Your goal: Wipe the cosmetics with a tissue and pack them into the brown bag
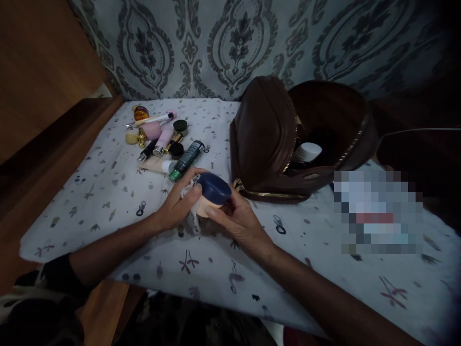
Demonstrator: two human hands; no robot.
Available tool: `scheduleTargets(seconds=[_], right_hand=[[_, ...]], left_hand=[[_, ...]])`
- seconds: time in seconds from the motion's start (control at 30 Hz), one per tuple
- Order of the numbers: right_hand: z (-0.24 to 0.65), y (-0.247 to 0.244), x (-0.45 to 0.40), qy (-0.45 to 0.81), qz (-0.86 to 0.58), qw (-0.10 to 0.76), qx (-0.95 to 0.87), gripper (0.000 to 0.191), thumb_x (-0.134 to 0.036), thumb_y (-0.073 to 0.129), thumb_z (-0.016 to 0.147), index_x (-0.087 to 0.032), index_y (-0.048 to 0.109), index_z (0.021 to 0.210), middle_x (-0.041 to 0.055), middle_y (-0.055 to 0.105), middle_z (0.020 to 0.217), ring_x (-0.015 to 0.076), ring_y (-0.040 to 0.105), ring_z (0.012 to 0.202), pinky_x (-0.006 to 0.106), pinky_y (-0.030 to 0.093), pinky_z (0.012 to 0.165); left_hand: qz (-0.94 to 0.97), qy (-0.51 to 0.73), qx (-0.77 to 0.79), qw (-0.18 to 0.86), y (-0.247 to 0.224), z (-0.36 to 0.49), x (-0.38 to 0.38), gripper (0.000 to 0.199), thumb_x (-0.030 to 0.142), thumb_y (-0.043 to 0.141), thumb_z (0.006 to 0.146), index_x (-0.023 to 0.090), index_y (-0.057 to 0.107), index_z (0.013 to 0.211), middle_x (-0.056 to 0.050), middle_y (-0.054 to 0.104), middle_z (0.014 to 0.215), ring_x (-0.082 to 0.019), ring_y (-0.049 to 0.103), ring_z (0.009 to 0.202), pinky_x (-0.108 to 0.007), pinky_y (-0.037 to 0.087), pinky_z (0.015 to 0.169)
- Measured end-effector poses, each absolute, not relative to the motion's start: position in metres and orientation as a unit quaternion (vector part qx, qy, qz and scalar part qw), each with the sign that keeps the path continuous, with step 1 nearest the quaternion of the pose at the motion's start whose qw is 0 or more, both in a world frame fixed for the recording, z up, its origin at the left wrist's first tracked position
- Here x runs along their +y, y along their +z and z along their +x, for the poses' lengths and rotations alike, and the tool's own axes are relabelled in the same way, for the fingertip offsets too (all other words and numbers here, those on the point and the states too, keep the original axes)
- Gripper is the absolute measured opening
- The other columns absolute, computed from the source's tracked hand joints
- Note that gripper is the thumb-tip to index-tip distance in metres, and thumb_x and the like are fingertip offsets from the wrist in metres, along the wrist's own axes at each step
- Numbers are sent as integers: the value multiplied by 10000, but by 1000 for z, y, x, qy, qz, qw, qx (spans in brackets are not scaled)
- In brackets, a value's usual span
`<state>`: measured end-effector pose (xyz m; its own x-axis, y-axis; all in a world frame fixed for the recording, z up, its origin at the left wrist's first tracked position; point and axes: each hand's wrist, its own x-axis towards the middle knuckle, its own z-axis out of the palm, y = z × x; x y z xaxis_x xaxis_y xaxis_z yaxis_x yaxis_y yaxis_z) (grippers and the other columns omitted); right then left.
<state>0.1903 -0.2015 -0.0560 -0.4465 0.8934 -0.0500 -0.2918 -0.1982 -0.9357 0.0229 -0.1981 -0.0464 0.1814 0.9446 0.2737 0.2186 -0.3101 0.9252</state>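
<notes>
My two hands hold one dark-blue-topped container at the near side of the cloth-covered bench, in front of the brown bag. My left hand grasps it with the thumb against the blue part, a crumpled white cloth caught between palm and container. My right hand grips the opposite side, thumb on the pale lower part, its other fingers partly hidden; the paired hold presumably keeps the tilted container steady. The bag gapes, its zipper undone, so that a white object shows inside. Beyond my left hand lie a green-capped bottle, a beige tube, a pink jar and a dark-lidded jar, loosely grouped apart from the bag, probably to leave each within reach.
</notes>
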Motion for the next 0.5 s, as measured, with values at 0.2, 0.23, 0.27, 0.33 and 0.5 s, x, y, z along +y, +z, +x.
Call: scheduleTargets(seconds=[0.2,0.23,0.27,0.33,0.5], right_hand=[[192,-57,-206,632,-354,437,-533,749,-369,879,628,-262,523,1278,71,592,1283,232,593,1137,379,495,987],[192,-56,-208,622,-351,434,-549,792,-353,877,638,-274,496,1327,77,566,1329,238,580,1168,386,487,1002],[193,-56,-209,610,-348,428,-569,811,-335,873,650,-284,480,1358,79,545,1360,243,569,1192,393,478,1018],[193,-56,-212,587,-337,417,-607,795,-298,864,667,-290,488,1368,74,533,1379,249,551,1222,403,458,1046],[193,-58,-212,580,-303,416,-632,676,-228,826,703,-264,532,1311,67,552,1354,234,539,1241,378,453,1049]], left_hand=[[600,471,484,428,-46,21,-191,428,582,451,934,203,643,893,-20,621,806,-198,588,819,-308,475,790],[594,474,489,428,-45,21,-190,396,559,482,927,201,637,861,-16,612,802,-189,578,804,-295,467,771],[588,476,494,428,-43,21,-189,366,538,515,916,199,629,838,-10,604,802,-177,563,780,-284,457,747],[572,476,507,436,-41,21,-187,325,513,566,890,200,616,818,3,578,777,-154,521,706,-266,431,672],[543,468,536,446,-44,20,-184,313,514,570,882,207,608,832,21,503,705,-144,455,638,-259,386,600]])
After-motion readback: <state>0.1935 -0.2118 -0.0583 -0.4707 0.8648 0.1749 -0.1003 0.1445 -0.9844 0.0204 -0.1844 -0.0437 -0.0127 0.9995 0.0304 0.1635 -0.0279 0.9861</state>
